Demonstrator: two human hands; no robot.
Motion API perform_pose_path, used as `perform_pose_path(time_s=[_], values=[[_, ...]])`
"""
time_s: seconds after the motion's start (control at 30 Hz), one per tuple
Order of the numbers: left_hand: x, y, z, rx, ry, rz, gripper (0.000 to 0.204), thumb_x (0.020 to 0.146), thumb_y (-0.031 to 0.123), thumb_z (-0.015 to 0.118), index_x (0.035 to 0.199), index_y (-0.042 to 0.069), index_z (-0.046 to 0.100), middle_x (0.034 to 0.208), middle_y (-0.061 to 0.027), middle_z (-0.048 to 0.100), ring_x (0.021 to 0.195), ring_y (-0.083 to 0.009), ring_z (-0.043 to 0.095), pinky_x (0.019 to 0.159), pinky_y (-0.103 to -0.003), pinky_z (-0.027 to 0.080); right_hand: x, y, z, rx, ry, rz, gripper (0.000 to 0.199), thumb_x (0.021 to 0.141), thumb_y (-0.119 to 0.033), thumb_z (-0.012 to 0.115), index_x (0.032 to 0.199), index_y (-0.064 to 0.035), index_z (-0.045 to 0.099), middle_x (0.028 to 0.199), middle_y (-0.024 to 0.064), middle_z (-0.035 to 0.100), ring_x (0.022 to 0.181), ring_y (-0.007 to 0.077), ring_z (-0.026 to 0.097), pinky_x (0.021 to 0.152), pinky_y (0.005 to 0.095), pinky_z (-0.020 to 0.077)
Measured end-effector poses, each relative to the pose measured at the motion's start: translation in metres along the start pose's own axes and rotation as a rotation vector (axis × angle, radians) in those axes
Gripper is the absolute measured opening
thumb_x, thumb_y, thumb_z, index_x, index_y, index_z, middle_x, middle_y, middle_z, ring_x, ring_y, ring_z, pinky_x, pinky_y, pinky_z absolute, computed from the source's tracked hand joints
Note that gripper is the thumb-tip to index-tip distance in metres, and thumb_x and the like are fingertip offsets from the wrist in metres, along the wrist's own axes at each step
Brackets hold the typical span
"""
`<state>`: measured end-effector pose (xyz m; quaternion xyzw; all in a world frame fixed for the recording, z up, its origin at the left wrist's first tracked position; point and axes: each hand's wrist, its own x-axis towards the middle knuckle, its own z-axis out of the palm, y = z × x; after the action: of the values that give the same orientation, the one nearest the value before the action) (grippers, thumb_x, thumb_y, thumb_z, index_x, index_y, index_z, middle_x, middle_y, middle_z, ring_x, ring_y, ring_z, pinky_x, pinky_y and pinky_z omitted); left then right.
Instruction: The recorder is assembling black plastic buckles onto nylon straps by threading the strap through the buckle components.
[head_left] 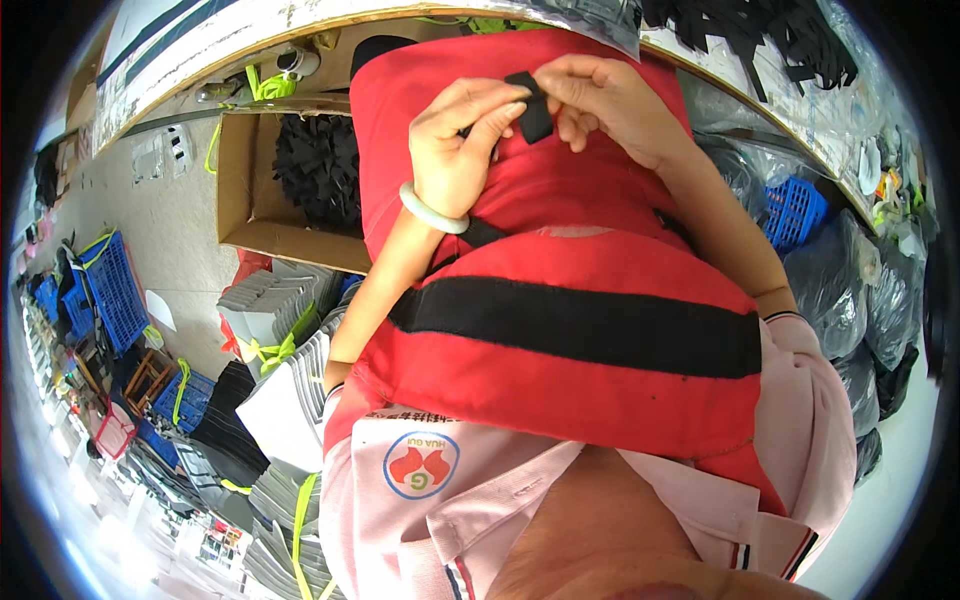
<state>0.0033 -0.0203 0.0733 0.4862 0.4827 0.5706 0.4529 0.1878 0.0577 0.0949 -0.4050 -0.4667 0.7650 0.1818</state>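
Observation:
My left hand (465, 125), with a pale bangle at the wrist, pinches a short black fabric strap (537, 122) between thumb and fingers. From the other side, my right hand (608, 103) closes its thumb and forefinger on the strap's upper part. The strap looks folded, and one end hangs down between the hands. Both hands are held over my lap, above a red apron (590, 370) with a black band across it. Part of the strap is hidden behind the left fingers.
Left of my lap stands an open cardboard box (235, 190) with black strips inside. Bundled grey sheets (270, 310) lie below it. A worktable edge (150, 95) curves across the far side, with more black strips (760, 40) on it. Plastic bags (835, 280) and a blue basket (793, 212) stand right.

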Motion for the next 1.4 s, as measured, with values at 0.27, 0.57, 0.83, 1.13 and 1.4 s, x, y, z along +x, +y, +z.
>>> perform_pose_path(time_s=[0.27, 0.57, 0.83, 1.13, 1.4], values=[[-0.008, -0.001, -0.004, 0.018, -0.082, 0.042, 0.016, 0.081, -0.007, 0.065, 0.095, -0.001, 0.071, 0.094, -0.0079, 0.062, 0.071, -0.0108, 0.06, 0.061, -0.021, 0.049, 0.0, 0.004, 0.004, -0.214, 0.068, -0.249, 0.017, 0.091, -0.02, 0.063, 0.095, -0.0031, 0.066, 0.084, 0.0003, 0.062, 0.072, 0.0061, 0.057, 0.07, 0.0206, 0.0482], [-0.014, 0.004, -0.01, -0.005, -0.093, 0.013, 0.015, 0.082, -0.007, 0.065, 0.095, -0.002, 0.071, 0.093, -0.0061, 0.06, 0.071, -0.0098, 0.059, 0.061, -0.02, 0.049, 0.006, 0.009, 0.006, -0.101, 0.069, -0.231, 0.018, 0.089, -0.017, 0.066, 0.097, -0.0014, 0.061, 0.085, 0.0057, 0.066, 0.074, 0.0096, 0.062, 0.07, 0.0222, 0.051], [-0.037, 0.05, -0.077, 0.341, -0.175, -0.152, 0.016, 0.079, -0.008, 0.066, 0.091, 0.0, 0.071, 0.09, -0.0042, 0.063, 0.073, -0.0104, 0.059, 0.061, -0.022, 0.047, 0.035, 0.033, 0.044, -0.07, -0.138, -0.177, 0.022, 0.092, -0.017, 0.062, 0.106, -0.0011, 0.056, 0.089, 0.0084, 0.065, 0.078, 0.0117, 0.063, 0.071, 0.0241, 0.0513], [-0.059, 0.064, -0.092, 0.295, 0.115, -0.348, 0.072, 0.069, -0.006, 0.074, 0.134, 0.009, 0.048, 0.128, -0.0066, 0.054, 0.082, -0.0133, 0.064, 0.065, -0.023, 0.052, 0.035, 0.022, 0.069, -0.305, -0.364, -0.107, 0.019, 0.092, -0.019, 0.06, 0.1, -0.0014, 0.063, 0.083, 0.0041, 0.064, 0.069, 0.0075, 0.057, 0.061, 0.022, 0.0453], [-0.028, 0.011, -0.047, -0.377, -0.132, -0.47, 0.065, 0.079, -0.011, 0.064, 0.138, 0.005, 0.042, 0.12, -0.0097, 0.059, 0.071, -0.0116, 0.063, 0.058, -0.021, 0.05, 0.034, 0.015, 0.045, -0.326, -0.277, -0.053, 0.022, 0.091, -0.021, 0.061, 0.098, 0.0, 0.064, 0.078, 0.0032, 0.065, 0.063, 0.0056, 0.057, 0.054, 0.019, 0.0452]])
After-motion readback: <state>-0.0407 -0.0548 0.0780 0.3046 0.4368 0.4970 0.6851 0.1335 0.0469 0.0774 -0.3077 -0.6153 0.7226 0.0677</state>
